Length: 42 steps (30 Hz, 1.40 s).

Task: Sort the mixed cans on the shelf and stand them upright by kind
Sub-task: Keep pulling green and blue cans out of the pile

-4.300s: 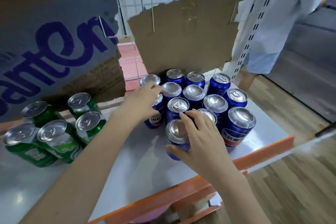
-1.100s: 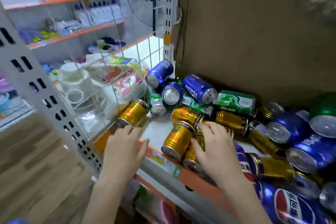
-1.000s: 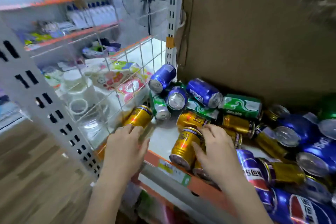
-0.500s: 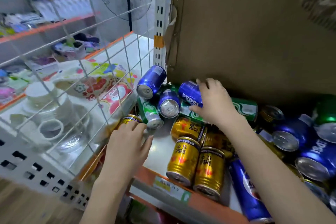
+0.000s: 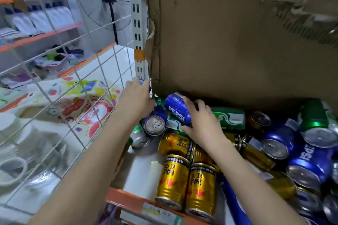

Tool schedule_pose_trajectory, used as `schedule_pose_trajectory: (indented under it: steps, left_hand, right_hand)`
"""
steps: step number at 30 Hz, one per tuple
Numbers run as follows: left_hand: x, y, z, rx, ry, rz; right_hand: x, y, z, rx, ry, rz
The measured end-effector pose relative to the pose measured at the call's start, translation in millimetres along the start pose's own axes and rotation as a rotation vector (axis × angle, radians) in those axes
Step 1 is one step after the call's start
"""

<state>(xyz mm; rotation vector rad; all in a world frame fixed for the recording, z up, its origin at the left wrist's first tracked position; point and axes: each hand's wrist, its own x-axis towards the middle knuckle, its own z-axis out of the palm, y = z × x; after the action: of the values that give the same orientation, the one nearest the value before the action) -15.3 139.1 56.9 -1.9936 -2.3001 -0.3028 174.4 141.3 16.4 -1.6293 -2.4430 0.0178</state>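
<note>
At the shelf's back corner, the left hand clamps its fingers on a mostly hidden blue can. The right hand grips a tilted Pepsi can above the pile.

Glossy metal cans, rough torn cardboard

The left hand's fingers sit in the shelf's back-left corner, against a can beside the wire grid. Just right, the right hand's fingers wrap a lying Pepsi can. Behind both rises the cardboard sheet. Before the right fingers, two cans lie side by side at the shelf's front lip; further right, a heap of cans.
</note>
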Motion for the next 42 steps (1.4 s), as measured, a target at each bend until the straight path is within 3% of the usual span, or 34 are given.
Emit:
schedule_pose_trajectory:
  steps: [8, 13, 18, 25, 30, 35, 42]
  left_hand:
    - [55, -4, 19, 0.219, -0.205, -0.053]
    - [59, 0, 27, 0.170, -0.265, -0.158]
    - [49, 0, 21, 0.026, -0.125, -0.117]
    - [19, 16, -33, -0.311, 0.239, 0.009]
    - [-53, 61, -60, -0.615, 0.478, 0.142]
    - [-127, 123, -49, -0.862, 0.472, 0.295]
    - [-226, 224, -19, -1.004, 0.274, 0.490]
  right_hand:
    - [-6, -8, -4, 0.121, 0.153, -0.005]
    - [-21, -9, -12, 0.299, 0.285, 0.046]
    - [-37, -11, -23, 0.371, 0.454, 0.059]
    - [-72, -17, -50, 0.484, 0.668, 0.093]
    - [-115, -10, -70, 0.490, 0.774, 0.172]
    - [-176, 23, -85, 0.404, 0.843, 0.248]
    - [-301, 94, -105, 0.298, 0.914, 0.407]
